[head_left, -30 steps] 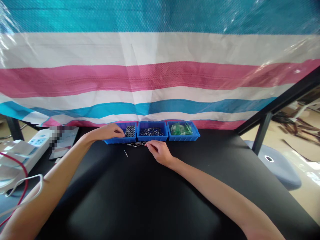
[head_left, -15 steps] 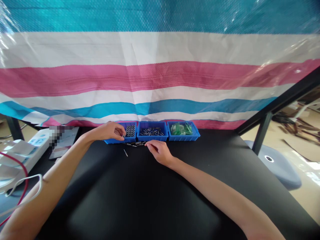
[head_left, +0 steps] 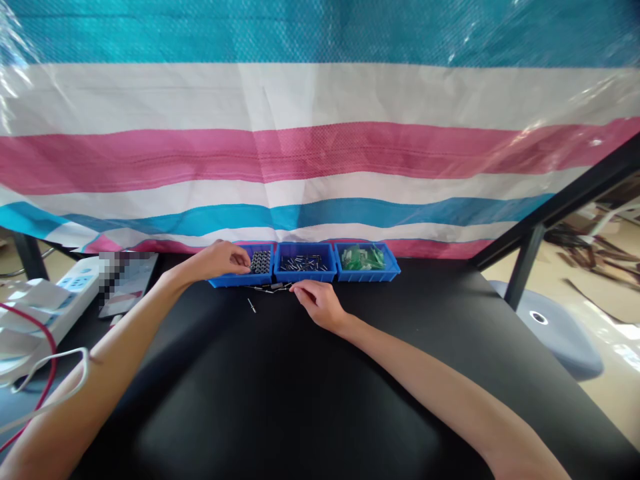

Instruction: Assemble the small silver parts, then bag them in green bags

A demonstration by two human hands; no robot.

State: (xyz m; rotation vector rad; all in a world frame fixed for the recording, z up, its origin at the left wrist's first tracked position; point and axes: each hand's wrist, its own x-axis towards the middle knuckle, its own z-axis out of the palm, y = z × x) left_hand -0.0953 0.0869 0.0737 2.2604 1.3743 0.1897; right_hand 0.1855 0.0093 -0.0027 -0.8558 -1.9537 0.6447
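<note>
In the head view, the left hand (head_left: 217, 260) is over the left blue bin (head_left: 235, 283), its fingers curled and the fingertips at the edge of a tight cluster of round metal pieces (head_left: 261, 262); the fingertips are small and shaded here, so whether they have hold of a piece I cannot tell. The right hand (head_left: 323, 305) is just in front of the middle blue bin (head_left: 306, 275), fingers folded, thumb and forefinger drawn together at the end of a row of thin pieces (head_left: 270, 289); whether it grips one I cannot tell. The middle bin holds loose metal pins (head_left: 303, 263); the right blue bin (head_left: 369, 275) holds green-and-clear packets (head_left: 363, 256); one single pin (head_left: 251, 305) lies apart on the black table (head_left: 280, 387). At the left stands a white power strip (head_left: 75, 293); its blue print is too small to read; behind the bins hangs a striped sheet (head_left: 320, 153).
</note>
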